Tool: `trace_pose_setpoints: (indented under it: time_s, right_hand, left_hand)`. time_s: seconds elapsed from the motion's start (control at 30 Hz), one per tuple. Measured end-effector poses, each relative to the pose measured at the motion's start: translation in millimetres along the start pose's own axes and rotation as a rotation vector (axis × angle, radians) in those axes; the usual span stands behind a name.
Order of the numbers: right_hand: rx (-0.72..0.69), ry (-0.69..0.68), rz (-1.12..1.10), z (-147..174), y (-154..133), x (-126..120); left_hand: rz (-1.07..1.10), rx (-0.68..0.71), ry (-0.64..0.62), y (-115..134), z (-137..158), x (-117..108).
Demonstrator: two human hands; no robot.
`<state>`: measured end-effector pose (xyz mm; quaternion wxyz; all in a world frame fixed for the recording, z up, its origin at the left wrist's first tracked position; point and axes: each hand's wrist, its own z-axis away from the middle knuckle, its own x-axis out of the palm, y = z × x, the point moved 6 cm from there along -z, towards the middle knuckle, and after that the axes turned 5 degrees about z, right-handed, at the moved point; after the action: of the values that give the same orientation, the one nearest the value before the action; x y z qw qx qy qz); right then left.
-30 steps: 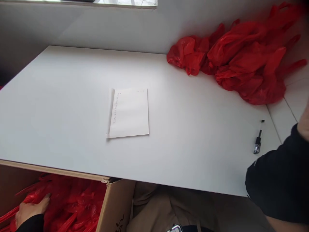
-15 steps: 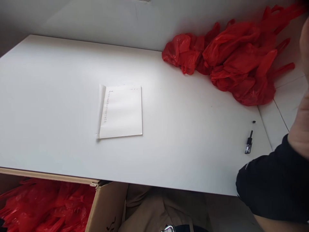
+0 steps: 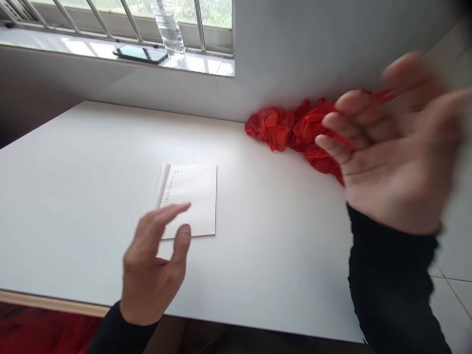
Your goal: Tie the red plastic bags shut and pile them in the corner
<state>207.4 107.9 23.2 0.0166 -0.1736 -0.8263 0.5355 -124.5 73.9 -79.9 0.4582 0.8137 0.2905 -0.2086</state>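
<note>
Notebook (image 3: 202, 196) on worktop (image 3: 81, 206), by its near edge left hand (image 3: 153, 270), half-spread, empty, right hand (image 3: 401, 167) loosely splayed, empty, partly hiding red plastic bags (image 3: 271, 125).

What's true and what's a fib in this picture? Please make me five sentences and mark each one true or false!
1. The right hand is squeezed into a fist. False: the right hand is open, with its palm showing.
2. The notebook lies on the white table. True.
3. The plastic bags are blue. False: the plastic bags are red.
4. A clear bottle stands on the windowsill. True.
5. The left hand is holding a big spoon. False: the left hand is open and holds nothing.
</note>
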Motion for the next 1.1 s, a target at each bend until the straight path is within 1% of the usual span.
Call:
trace_pose_setpoints:
  time_s: [0.03,0.07,0.1,0.13,0.17,0.2,0.27,0.33,0.43,0.57,0.67,0.8,0.87,0.93,1.0,1.1]
  right_hand:
    - [0.006,0.045,-0.080,-11,19,5]
    - [0.061,0.060,-0.107,-23,45,10]
    - [0.156,0.086,-0.078,-34,77,12]
    - [0.248,0.114,0.023,-43,110,12]
    - [0.315,0.111,0.143,-51,139,13]
    - [0.338,0.106,0.193,-58,163,14]
    - [0.343,0.107,0.263,-67,196,18]
    - [0.316,0.105,0.320,-72,211,26]
    - [0.254,0.087,0.411,-83,210,45]
    - [0.200,0.030,0.490,-109,202,75]
    - [0.219,0.001,0.514,-131,204,92]
    - [0.253,-0.020,0.506,-146,205,99]
    - [0.228,-0.020,0.488,-143,197,97]
    - [0.175,-0.019,0.467,-131,185,93]
    - [0.108,-0.026,0.444,-111,169,86]
    - [0.010,-0.038,0.422,-72,148,71]
  left_hand:
    - [0.020,0.066,-0.021,9,2,12]
    - [0.022,0.106,-0.055,13,6,25]
    - [0.017,0.130,-0.095,11,12,37]
    - [0.005,0.153,-0.134,7,19,47]
    - [-0.005,0.173,-0.162,1,26,55]
    - [-0.014,0.196,-0.184,-5,32,61]
    - [-0.029,0.240,-0.205,-15,40,67]
    - [-0.035,0.269,-0.196,-19,42,69]
    - [-0.033,0.279,-0.167,-18,38,69]
    - [-0.043,0.280,-0.167,-18,36,72]
    - [-0.069,0.280,-0.164,-19,36,73]
    - [-0.095,0.274,-0.167,-20,36,73]
    - [-0.097,0.271,-0.162,-20,35,73]
    - [-0.090,0.266,-0.158,-20,35,72]
    - [-0.079,0.261,-0.155,-21,35,72]
    - [-0.071,0.276,-0.155,-20,33,75]
